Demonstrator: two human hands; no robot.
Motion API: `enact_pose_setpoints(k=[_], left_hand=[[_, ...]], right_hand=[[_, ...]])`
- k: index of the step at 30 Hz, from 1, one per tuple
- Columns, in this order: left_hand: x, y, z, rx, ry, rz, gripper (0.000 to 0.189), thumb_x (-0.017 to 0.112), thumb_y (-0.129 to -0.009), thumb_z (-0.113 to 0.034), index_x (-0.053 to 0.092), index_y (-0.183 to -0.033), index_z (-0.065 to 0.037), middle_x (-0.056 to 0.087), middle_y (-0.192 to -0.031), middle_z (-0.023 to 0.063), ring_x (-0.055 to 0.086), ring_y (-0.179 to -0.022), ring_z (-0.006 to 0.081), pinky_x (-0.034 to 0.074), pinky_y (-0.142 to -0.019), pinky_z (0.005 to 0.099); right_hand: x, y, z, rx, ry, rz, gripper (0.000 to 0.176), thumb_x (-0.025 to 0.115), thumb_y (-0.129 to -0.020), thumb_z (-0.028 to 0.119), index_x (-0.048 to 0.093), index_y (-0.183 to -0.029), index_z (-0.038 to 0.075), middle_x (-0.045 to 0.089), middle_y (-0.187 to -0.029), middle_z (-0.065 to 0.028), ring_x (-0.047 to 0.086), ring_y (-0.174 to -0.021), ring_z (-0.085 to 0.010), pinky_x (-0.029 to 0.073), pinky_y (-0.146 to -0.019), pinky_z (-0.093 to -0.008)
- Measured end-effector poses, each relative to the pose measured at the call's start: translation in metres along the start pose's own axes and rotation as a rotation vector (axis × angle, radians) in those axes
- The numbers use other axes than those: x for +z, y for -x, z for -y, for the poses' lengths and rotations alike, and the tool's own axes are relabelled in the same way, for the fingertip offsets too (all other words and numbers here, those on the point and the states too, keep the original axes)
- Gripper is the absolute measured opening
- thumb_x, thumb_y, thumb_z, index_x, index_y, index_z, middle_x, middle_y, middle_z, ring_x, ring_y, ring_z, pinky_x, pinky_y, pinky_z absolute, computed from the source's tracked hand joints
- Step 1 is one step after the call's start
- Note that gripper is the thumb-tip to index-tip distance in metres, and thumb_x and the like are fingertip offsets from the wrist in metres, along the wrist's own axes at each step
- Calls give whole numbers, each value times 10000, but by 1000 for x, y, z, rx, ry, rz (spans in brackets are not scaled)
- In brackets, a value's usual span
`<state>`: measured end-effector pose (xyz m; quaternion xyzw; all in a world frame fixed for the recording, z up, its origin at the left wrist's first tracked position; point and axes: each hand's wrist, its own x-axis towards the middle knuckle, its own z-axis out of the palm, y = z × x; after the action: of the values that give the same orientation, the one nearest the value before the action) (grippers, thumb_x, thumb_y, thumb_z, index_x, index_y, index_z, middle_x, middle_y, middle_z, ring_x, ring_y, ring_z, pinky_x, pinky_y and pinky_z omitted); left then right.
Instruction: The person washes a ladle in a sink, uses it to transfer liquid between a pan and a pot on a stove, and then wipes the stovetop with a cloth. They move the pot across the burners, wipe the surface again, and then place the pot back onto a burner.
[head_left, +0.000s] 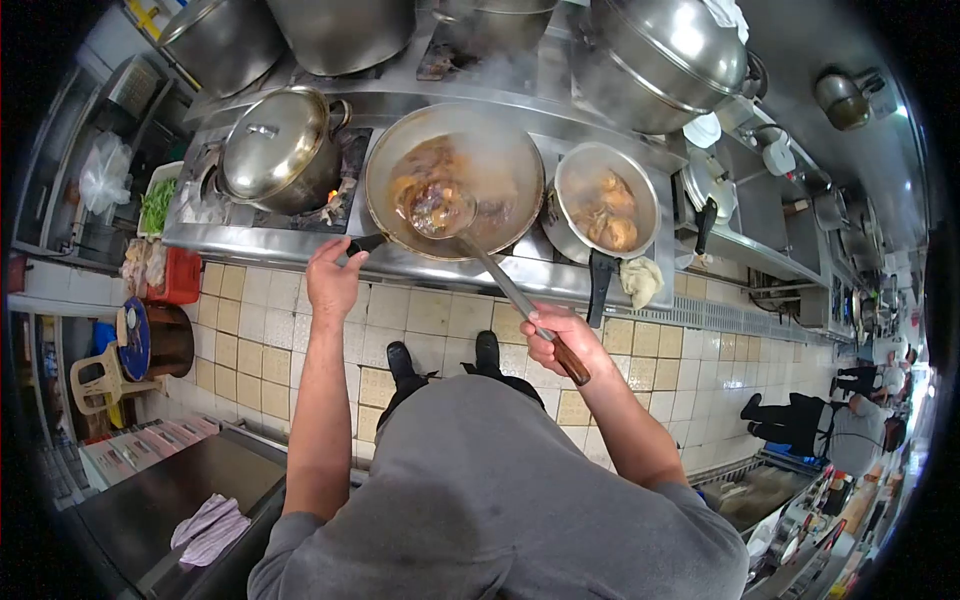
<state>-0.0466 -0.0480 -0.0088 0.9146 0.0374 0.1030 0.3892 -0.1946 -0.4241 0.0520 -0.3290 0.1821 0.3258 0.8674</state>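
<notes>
My right hand [562,338] is wrapped round the long shaft of a ladle [515,295], just above its wooden end. The ladle's round bowl lies in a wide wok [455,180] of brown, steaming sauce, with dark liquid and pieces in it. At the wok's near left side, my left hand [333,283] has its thumb and fingers closed about the end of the black wok handle [370,243]. Right of the wok is a saucepan [603,200] holding browned chunks in sauce, its black handle pointing towards me.
A lidded pot [275,150] stands left over a visible flame. Large pots [345,35] and a domed steamer [670,60] line the back. A crumpled cloth [641,282] lies by the saucepan. A red crate [176,275] and a chair [105,378] are left; people [850,435] are far right.
</notes>
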Motion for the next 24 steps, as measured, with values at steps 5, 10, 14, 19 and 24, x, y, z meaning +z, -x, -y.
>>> enact_pose_setpoints(k=[5, 10, 14, 19, 24], left_hand=[[-2, 1, -4, -15, 18, 10, 438, 856, -764, -218, 748, -1142, -26, 696, -1219, 178, 637, -1160, 326, 478, -1030, 391], [-4, 1, -9, -16, 7, 14, 435, 851, -769, -210, 746, -1150, -30, 695, -1225, 173, 640, -1159, 322, 481, -1027, 389], [-5, 1, -10, -16, -18, 20, 437, 849, -771, -205, 744, -1156, -29, 696, -1225, 168, 640, -1161, 318, 481, -1026, 387], [-4, 0, -8, -15, -11, 26, 437, 851, -767, -192, 743, -1158, -28, 694, -1230, 167, 639, -1164, 320, 482, -1025, 383], [-1, 0, -6, -17, -13, 10, 450, 858, -759, -184, 740, -1164, -26, 693, -1229, 176, 644, -1155, 328, 490, -1016, 382]], right_hand=[[23, 13, 11, -79, 0, -58, 228, 598, -997, 167, 524, -1161, 26, 592, -858, -37, 480, -501, -85, 356, -430, -237], [37, 25, 24, -111, 13, -111, 284, 599, -982, 138, 530, -1220, 1, 598, -860, -52, 471, -487, -84, 348, -409, -234], [42, 31, 34, -148, 13, -132, 300, 598, -966, 113, 536, -1230, -15, 598, -850, -62, 451, -453, -79, 343, -387, -228], [37, 36, 41, -156, 32, -139, 328, 591, -966, 107, 526, -1262, -18, 598, -848, -58, 449, -451, -78, 335, -385, -224], [28, 38, 42, -155, 53, -145, 365, 586, -969, 119, 509, -1299, -16, 595, -852, -53, 450, -460, -76, 332, -388, -222]])
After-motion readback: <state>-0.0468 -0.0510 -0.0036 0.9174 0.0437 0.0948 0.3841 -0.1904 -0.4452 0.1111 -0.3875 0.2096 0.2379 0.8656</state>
